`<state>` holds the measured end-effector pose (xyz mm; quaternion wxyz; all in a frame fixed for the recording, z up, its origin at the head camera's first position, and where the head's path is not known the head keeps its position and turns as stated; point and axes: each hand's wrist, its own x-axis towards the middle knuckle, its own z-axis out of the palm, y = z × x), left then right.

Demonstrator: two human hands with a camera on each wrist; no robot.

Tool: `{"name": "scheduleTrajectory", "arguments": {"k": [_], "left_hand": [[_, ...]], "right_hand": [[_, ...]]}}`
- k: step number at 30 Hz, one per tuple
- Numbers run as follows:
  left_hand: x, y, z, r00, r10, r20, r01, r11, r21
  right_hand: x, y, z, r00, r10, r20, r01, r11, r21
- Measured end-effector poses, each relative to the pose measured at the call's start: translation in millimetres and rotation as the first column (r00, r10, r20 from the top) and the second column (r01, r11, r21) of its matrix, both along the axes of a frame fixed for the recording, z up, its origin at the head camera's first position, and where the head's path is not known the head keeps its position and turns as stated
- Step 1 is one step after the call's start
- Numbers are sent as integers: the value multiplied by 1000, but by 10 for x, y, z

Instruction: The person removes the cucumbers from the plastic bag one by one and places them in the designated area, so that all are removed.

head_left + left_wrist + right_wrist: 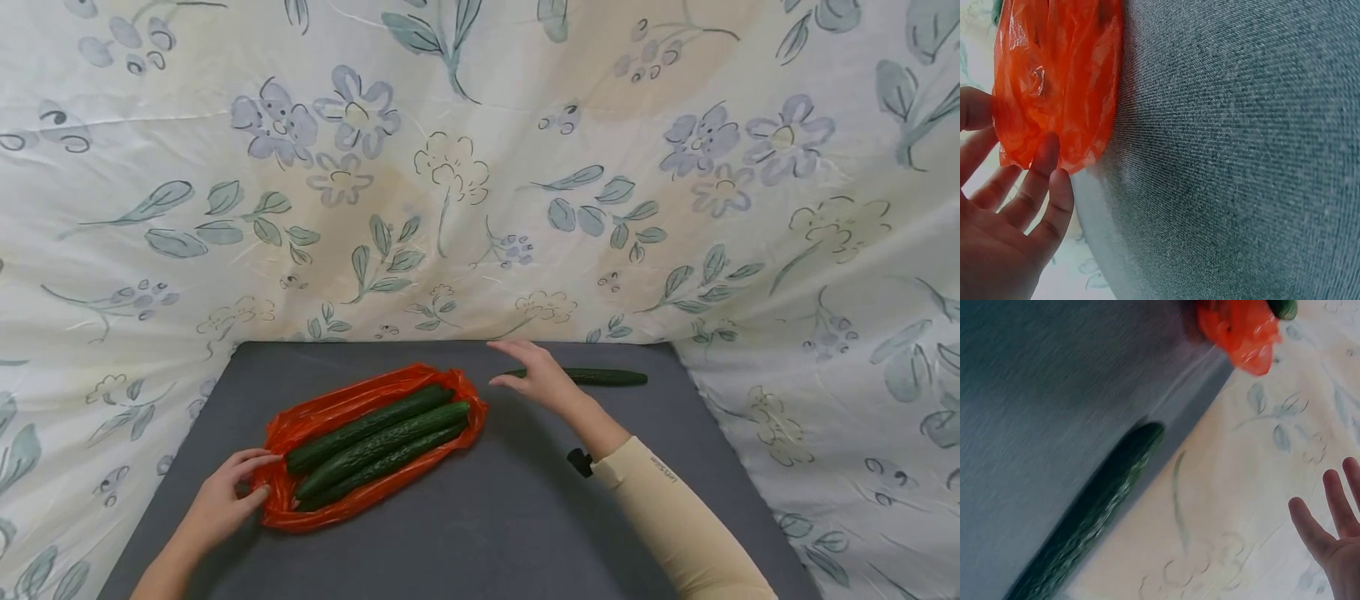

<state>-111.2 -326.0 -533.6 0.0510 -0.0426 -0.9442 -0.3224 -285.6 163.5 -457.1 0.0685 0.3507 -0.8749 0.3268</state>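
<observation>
Three dark green cucumbers [382,450] lie side by side in an orange-red plastic bag [322,419] whose mouth is spread wide, left of centre. At the bag's left end is my left hand [223,497]; in the left wrist view its loosely bent fingers [1047,153] touch the thin plastic without closing round it. One more cucumber [611,377] lies outside the bag near the far edge, partly hidden behind my right hand [546,382]. That hand hovers above the table, fingers spread, holding nothing. The right wrist view shows the loose cucumber [1100,506] apart from the fingers [1338,500].
Everything lies on a dark grey cloth-covered table [510,517]. A pale curtain [480,250] with printed flowers and leaves rises behind it and along both sides. My right wrist wears a black strap piece [580,462] beside a cream sleeve [667,508].
</observation>
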Motion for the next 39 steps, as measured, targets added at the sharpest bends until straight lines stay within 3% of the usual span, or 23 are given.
{"name": "scheduleTrajectory", "arguments": {"k": [7,20,30,39], "left_hand": [[5,-8,-3,1000,8,9,-7,1000,-14],[-1,-20,-52,1000,12,10,-12,1000,-10],[-56,17,-16,1000,7,27,-6,1000,-24],[-49,37,-7,999,10,46,-9,1000,-13]], "right_hand": [[78,-301,36,997,82,-13,-82,996,26],[157,-785,-14,990,140,10,-140,987,76],[292,-1081,-112,991,123,44,-130,961,245],[320,-1234,-348,983,154,100,-178,932,314]]}}
